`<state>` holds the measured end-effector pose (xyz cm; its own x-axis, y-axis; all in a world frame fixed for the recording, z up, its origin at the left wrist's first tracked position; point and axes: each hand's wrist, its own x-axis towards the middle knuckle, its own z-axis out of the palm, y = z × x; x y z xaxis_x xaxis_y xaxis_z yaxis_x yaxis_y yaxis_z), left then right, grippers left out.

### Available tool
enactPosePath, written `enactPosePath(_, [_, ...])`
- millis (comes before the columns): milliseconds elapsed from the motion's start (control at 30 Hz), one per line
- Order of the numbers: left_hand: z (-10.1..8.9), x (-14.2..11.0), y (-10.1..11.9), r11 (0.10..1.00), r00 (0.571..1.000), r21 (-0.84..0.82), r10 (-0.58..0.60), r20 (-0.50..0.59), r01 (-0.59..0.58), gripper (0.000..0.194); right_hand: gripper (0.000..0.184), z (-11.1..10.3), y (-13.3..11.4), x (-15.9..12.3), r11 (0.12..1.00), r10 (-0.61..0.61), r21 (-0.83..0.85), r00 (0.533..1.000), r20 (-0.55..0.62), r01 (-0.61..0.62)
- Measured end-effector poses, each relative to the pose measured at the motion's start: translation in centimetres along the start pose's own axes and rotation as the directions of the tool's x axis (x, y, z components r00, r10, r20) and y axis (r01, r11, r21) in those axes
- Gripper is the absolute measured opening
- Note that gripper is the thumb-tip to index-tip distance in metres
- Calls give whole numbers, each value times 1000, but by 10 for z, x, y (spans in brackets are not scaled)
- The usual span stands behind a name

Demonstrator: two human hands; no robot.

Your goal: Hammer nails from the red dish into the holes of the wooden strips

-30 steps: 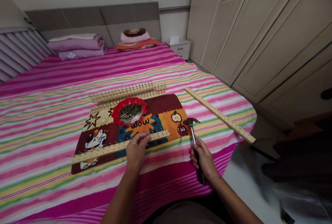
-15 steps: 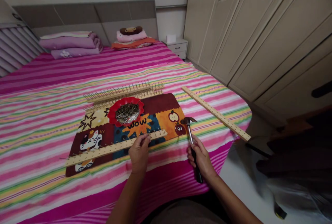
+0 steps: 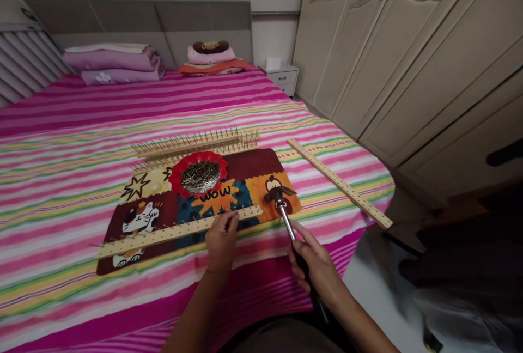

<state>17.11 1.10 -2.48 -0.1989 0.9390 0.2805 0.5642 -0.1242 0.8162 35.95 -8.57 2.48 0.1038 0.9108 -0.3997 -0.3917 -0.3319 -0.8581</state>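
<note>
My right hand (image 3: 312, 260) is wrapped round the black grip of a claw hammer (image 3: 288, 226), whose head is raised over the right part of a patterned mat. Thumb and fingertips of my left hand (image 3: 223, 233) are pinched at the top of a pale wooden strip (image 3: 183, 229), on a nail largely hidden by the fingers. Thin nails stick up along this strip, which lies slantwise across the mat (image 3: 265, 162). Behind it, a red scalloped bowl (image 3: 175, 181) holds a heap of loose nails (image 3: 200, 176).
Nail-studded wooden strips (image 3: 192, 146) lie behind the bowl. To the right, another strip with rows of holes (image 3: 339, 181) reaches the bed's edge. Folded bedding (image 3: 114, 64) sits near the headboard. A wardrobe (image 3: 379, 70) and a small nightstand (image 3: 284, 78) stand beyond the bed.
The hammer has swung left, its head now nearer the strip and my left hand. My left hand keeps its pinch at about the same spot. The view has shifted slightly.
</note>
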Motion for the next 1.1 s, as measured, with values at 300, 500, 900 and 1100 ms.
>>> enactPosePath(300, [1,0,-1,997,998,46,67,-3,-67,16,54,32,-19,-10,961,140,-263,966,217,-80])
enactPosePath(500, [1,-2,1,999,1000,40,24,10,-24,14,47,34,-15,-7,953,80,-304,977,196,-17])
enactPosePath(900, [0,-3,3,1000,1000,-7,-8,17,8,20,60,6,-10,27,990,-126,-87,979,-158,114])
enactPosePath(1100, [-31,9,14,992,995,84,93,-33,-90,22,67,-20,16,50,989,-90,99,979,-185,109])
